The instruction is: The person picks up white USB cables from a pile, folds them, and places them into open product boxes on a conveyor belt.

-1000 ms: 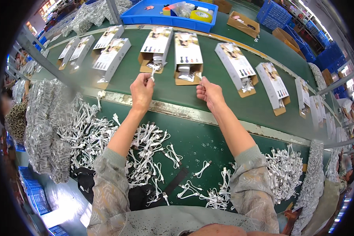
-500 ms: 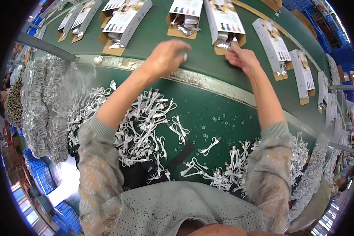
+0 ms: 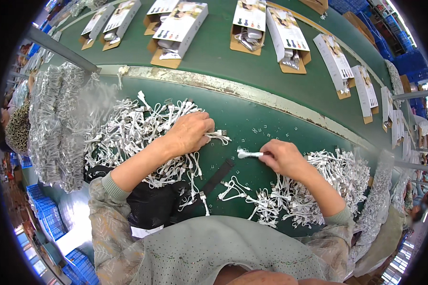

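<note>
Over the green tabletop, my left hand [image 3: 189, 134] is closed at the edge of a big pile of short white USB cables [image 3: 128, 124]. From its fingertips sticks out a white USB cable [image 3: 218, 136] with a metal plug. Across from it, my right hand [image 3: 286, 160] pinches another short white cable [image 3: 248, 154], whose free end points left. Below and beside the right hand spreads a second heap of white cables [image 3: 318, 194]. A few loose cables [image 3: 234, 189] lie between the heaps.
Beyond a worn metal rail [image 3: 214, 89], a green conveyor belt [image 3: 218, 61] carries several open white boxes [image 3: 287, 33] with wrapped parts inside. Plastic-wrapped bundles [image 3: 54, 128] stand at the left. A black pouch [image 3: 152, 204] with a strap [image 3: 218, 175] lies near my body.
Both hands have come back from the boxes on the belt to the cable heaps; each now holds a white cable. The boxes have shifted, mostly to the right and nearer.
</note>
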A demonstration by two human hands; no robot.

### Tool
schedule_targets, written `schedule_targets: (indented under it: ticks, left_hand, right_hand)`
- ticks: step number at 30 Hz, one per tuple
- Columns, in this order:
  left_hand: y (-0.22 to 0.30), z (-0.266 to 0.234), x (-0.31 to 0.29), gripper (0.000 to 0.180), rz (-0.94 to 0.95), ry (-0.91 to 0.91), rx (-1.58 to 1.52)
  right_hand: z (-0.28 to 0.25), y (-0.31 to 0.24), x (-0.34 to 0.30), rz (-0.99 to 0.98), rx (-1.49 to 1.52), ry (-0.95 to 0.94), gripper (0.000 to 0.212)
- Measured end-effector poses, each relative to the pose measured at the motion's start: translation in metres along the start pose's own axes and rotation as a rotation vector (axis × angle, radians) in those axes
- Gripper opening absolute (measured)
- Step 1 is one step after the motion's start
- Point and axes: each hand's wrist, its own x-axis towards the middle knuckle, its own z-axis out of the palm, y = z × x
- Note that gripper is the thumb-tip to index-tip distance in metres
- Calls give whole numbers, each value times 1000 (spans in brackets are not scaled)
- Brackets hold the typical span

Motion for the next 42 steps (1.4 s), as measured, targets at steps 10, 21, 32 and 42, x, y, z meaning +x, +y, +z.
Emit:
schedule_targets:
  ticks: [10, 21, 32, 42]
  left_hand:
    - [-17, -35, -21, 23, -390, 320, -625]
    - [-45, -50, -44, 19, -486, 421, -637]
    - [-48, -51, -28, 21, -450, 443, -621]
    - [-102, -69, -7, 17, -496, 855, -192]
  right_hand:
    - [-1, -31, 115, 364, 1346, 155, 26]
    - [22, -3, 269, 479, 1821, 246, 42]
    - [-3, -48, 182, 238, 1192, -50, 27]
    - [-40, -13, 242, -312, -489, 1078, 12]
